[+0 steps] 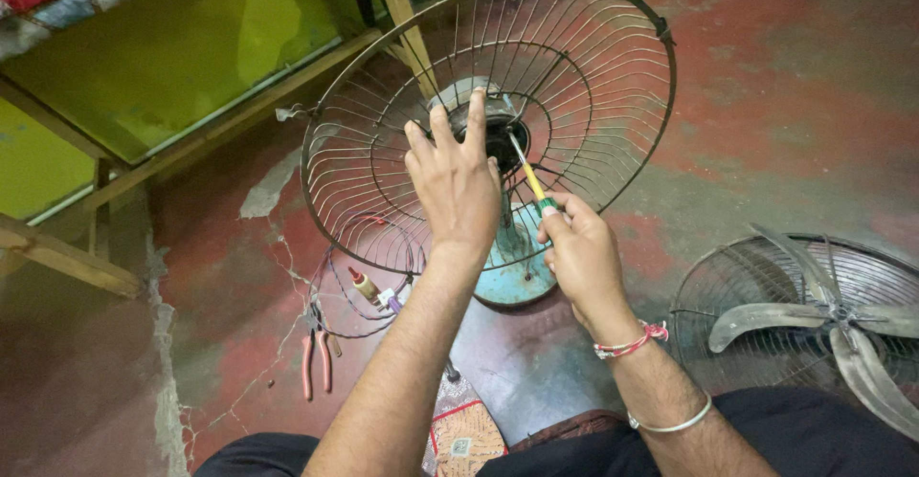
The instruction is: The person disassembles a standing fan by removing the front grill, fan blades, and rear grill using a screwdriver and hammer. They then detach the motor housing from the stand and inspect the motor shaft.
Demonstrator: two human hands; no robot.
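Observation:
A rusty wire fan guard (613, 85) stands tilted on a pale blue fan base (512, 271) in front of me. My left hand (455, 176) reaches into the guard, fingers spread against the dark motor hub (503, 137) at its centre. My right hand (579, 252) grips a screwdriver (532, 182) with a yellow and green handle. Its shaft points up and left, and its tip meets the hub. A red thread band and a metal bangle sit on my right wrist.
Red-handled pliers (316, 357) and loose wires lie on the worn red concrete floor at lower left. A second guard with metal fan blades (814, 319) lies flat at right. A wooden frame with a green panel (191, 56) fills the upper left.

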